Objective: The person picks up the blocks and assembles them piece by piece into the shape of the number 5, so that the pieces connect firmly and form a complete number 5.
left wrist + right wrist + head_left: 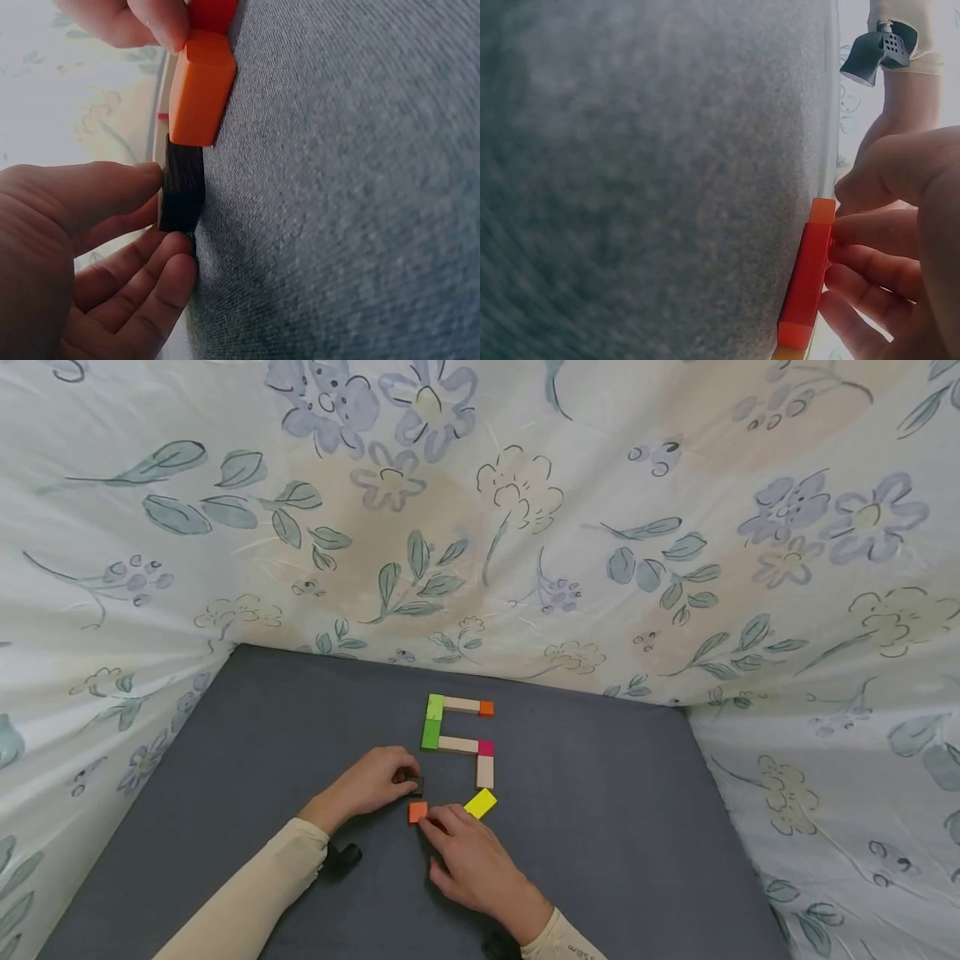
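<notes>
My left hand (pixel 407 783) pinches a small black block (pixel 416 786) on the grey mat (pixel 600 827), thumb on one side and fingers on the other. Up close, the black block (pixel 182 191) lies end to end with an orange block (pixel 201 90). That orange block (pixel 417 812) sits just in front of the black one. My right hand (pixel 441 820) lies beside it, with its curled fingers (pixel 870 247) on a red block (pixel 806 289) and the thumb near the orange end. In the head view the hand hides the red block. A yellow block (pixel 480 802) lies slanted by its fingertips.
Further back lies a row pattern of blocks: two green (pixel 432 721), wooden bars (pixel 461 703), a small orange one (pixel 487 708), a pink one (pixel 486 747) and a wooden upright (pixel 485 771). Flowered cloth (pixel 480 527) walls in the mat on three sides.
</notes>
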The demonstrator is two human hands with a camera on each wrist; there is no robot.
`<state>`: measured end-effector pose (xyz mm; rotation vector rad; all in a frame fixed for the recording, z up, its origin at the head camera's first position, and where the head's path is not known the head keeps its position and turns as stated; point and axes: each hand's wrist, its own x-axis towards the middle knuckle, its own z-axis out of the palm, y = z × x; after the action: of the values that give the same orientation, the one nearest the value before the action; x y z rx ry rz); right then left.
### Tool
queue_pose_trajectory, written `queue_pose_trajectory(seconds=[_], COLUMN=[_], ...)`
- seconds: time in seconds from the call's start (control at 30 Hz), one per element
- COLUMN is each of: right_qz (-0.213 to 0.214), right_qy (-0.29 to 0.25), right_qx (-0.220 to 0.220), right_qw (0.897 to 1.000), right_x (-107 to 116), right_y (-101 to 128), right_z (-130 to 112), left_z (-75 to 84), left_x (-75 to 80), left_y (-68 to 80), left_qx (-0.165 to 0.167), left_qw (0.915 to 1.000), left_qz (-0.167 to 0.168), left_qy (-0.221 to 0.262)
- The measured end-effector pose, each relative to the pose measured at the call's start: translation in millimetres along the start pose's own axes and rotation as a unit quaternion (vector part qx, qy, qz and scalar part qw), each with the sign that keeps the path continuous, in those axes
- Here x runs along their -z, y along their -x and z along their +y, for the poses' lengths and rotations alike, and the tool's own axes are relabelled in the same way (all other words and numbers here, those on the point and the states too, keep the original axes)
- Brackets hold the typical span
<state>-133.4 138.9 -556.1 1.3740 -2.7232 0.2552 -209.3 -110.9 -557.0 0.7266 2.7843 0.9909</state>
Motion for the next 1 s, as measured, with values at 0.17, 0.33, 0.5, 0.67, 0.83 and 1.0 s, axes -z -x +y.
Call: queue_pose_trajectory(seconds=[0.17,0.33,0.5,0.67,0.83,1.0], right_qz=[0.004,0.005,0.002,0.007,0.012,0.014], right_qy=[0.005,0.004,0.001,0.001,0.001,-0.001], right_qx=[0.002,0.001,0.001,0.001,0.004,0.004], right_qw=[1.0,1.0,1.0,1.0,1.0,1.0], right_x=[1.1,1.0,0.9,1.5,0.8,0.1], right_y=[0.2,-0.4,-0.8,-0.7,-0.1,0.6], right_z=[-0.5,-1.1,-1.3,-0.6,-0.1,0.1], left_z=[2.0,1.8,1.9,2.4,4.0,6.5], left_x=[-0.9,-1.9,-2.5,-3.0,-3.3,-2.9], left_y=[0.3,0.1,-0.1,-0.3,1.2,2.6], left_qx=[-0.003,-0.004,0.005,0.001,-0.006,-0.008], left_qw=[1.0,1.0,1.0,1.0,0.9998,0.9998], left_qz=[0.003,0.004,0.001,0.0,-0.006,-0.006], left_qy=[0.006,0.008,0.007,0.009,0.016,0.015])
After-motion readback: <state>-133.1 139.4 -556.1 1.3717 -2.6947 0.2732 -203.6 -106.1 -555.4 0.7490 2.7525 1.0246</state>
